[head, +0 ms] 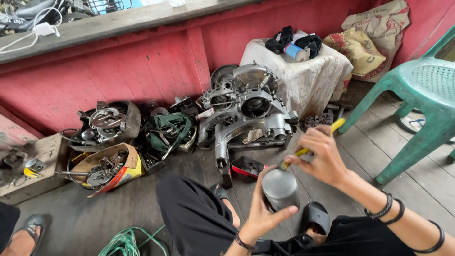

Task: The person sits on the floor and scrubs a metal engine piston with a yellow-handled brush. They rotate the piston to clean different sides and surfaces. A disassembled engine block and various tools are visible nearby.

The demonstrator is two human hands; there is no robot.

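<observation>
Hands worked a grey metal cylinder above the knees.

The left hand (260,215) gripped the metal cylinder (280,188); the right hand (324,156) clasped a yellow-handled tool (309,149) at its top. Beyond lay an engine casing (246,111) on the plank floor (369,151), then a red wall (118,71).

Smooth matt metal cylinder (280,188); glossy yellow plastic tool handle (337,125).

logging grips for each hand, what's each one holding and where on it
Left hand holds a grey metal cylinder by its side wall, fingers wrapped round it. Right hand pinches a yellow-handled tool mid-shaft, its tip at the cylinder's top.
</observation>
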